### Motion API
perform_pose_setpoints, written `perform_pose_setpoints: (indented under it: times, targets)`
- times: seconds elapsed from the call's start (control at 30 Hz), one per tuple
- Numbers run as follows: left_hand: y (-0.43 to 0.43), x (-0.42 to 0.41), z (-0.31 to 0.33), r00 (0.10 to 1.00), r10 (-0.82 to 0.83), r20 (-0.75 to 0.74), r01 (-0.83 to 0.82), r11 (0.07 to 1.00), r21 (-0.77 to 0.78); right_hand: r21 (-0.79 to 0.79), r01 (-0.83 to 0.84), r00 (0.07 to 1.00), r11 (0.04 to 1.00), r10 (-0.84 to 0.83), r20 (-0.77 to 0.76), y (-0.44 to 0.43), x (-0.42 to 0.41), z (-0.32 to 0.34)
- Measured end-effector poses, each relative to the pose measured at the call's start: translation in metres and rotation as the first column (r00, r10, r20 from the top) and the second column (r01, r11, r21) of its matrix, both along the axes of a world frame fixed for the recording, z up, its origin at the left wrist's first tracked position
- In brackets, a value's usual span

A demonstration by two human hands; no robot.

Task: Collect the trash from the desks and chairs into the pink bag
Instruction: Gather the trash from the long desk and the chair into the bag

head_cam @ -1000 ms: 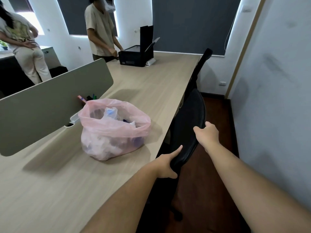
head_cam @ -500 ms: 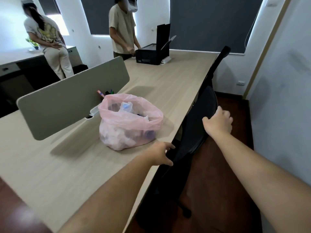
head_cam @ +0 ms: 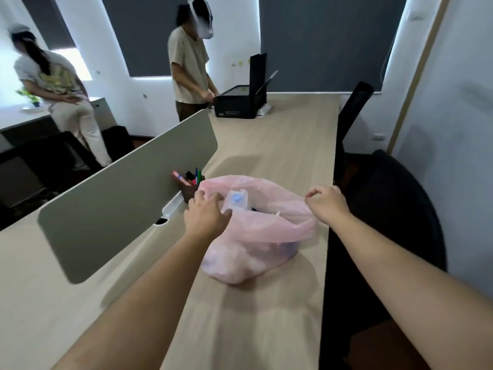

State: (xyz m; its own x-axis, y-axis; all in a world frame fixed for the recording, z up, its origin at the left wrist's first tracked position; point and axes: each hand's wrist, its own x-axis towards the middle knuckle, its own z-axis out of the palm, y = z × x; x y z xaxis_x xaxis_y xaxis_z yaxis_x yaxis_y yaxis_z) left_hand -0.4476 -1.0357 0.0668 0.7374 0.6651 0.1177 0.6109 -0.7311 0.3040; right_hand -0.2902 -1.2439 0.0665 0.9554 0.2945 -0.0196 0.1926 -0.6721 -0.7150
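The pink bag (head_cam: 256,244) stands on the desk (head_cam: 266,316), its mouth wide and trash inside, with a clear plastic piece with blue (head_cam: 237,200) on top. My left hand (head_cam: 206,213) is at the bag's left rim, fingers curled over the edge and thumb on the outside. My right hand (head_cam: 329,202) is at the right rim, its fingers pinched on the thin plastic edge. A black office chair (head_cam: 394,209) stands pushed against the desk's right edge, just beyond my right hand.
A grey divider panel (head_cam: 128,193) runs along the desk's left, with a pen holder (head_cam: 190,182) behind the bag. A black printer (head_cam: 240,102) sits at the far end, a person beside it. Another person stands at the far left. A wall is close on the right.
Both hands have left the black chair's backrest and moved left onto the pink bag's rim. The view has shifted toward the desk.
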Motion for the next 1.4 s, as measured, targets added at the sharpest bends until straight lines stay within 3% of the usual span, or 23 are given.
perform_pose_setpoints:
  times: [0.17, 0.3, 0.47, 0.73, 0.97, 1.2, 1.4]
  targets:
    - [0.072, 0.025, -0.02, 0.987, -0.025, -0.159, 0.014, 0.997, -0.072, -0.065, 0.087, 0.975, 0.994, -0.098, -0.201, 0.039, 0.008, -0.044]
    - [0.094, 0.043, -0.031, 0.976, -0.05, -0.214, 0.012, 0.985, -0.173, -0.082, 0.178, 0.942, 0.981, -0.194, -0.274, 0.051, 0.003, -0.066]
    - [0.094, 0.045, -0.036, 0.984, -0.109, -0.144, 0.056, 0.942, -0.331, 0.012, 0.277, 0.933, 0.961, -0.266, -0.242, 0.052, -0.011, -0.067]
    - [0.059, 0.017, 0.034, 0.968, -0.249, 0.024, 0.25, 0.956, -0.156, 0.238, 0.251, 0.967, 0.938, -0.233, -0.1, 0.032, -0.045, 0.007]
    - [-0.009, -0.011, 0.118, 0.91, -0.371, 0.184, 0.39, 0.917, -0.083, 0.392, 0.281, 0.943, 0.876, -0.329, 0.058, -0.033, -0.099, 0.101]
    - [-0.076, -0.014, 0.189, 0.734, -0.54, 0.412, 0.579, 0.814, 0.036, 0.533, 0.415, 0.811, 0.738, -0.565, 0.151, -0.109, -0.155, 0.178]
    - [-0.145, -0.032, 0.222, 0.469, -0.753, 0.461, 0.83, 0.555, 0.062, 0.627, 0.58, 0.539, 0.52, -0.822, 0.183, -0.177, -0.245, 0.21]
